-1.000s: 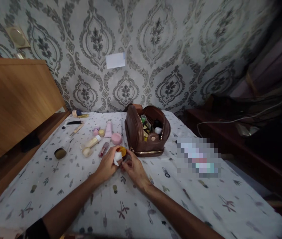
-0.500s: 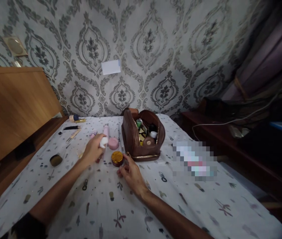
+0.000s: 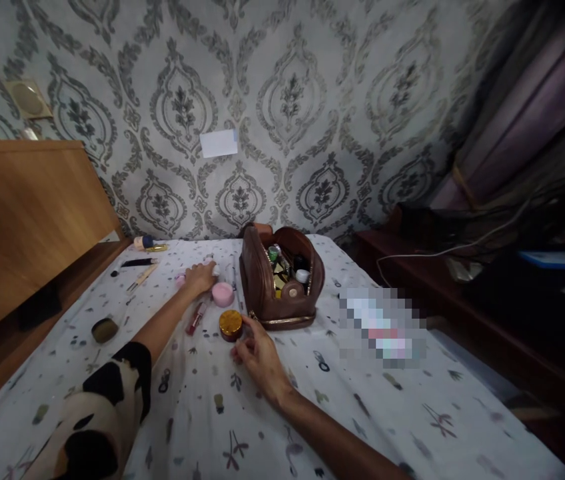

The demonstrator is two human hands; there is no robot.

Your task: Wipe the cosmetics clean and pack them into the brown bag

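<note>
My left hand (image 3: 199, 278) reaches forward on the patterned cloth, its fingers curled down round a small white item (image 3: 215, 269), mostly hidden. Just right of that hand stands a round pink jar (image 3: 223, 294). A reddish lip gloss tube (image 3: 196, 319) lies below the left wrist. My right hand (image 3: 258, 353) rests beside an amber jar with a gold lid (image 3: 231, 325). Its index fingertip is at the jar's right side, and the thumb is apart from the other fingers. Behind it stands a brown makeup bag (image 3: 282, 280), unzipped, with several cosmetics inside.
At the left lie makeup brushes (image 3: 141, 279), a dark-capped bottle (image 3: 143, 243) and a dark oval item (image 3: 105, 329). A blurred-out object (image 3: 380, 327) lies right of the bag. A wooden cabinet (image 3: 32, 213) borders the left side; the patterned wall is behind.
My left hand has moved forward, carrying the small white item away from me, beside the pink things. The lip gloss tube is more exposed. My right hand stays by the amber jar.
</note>
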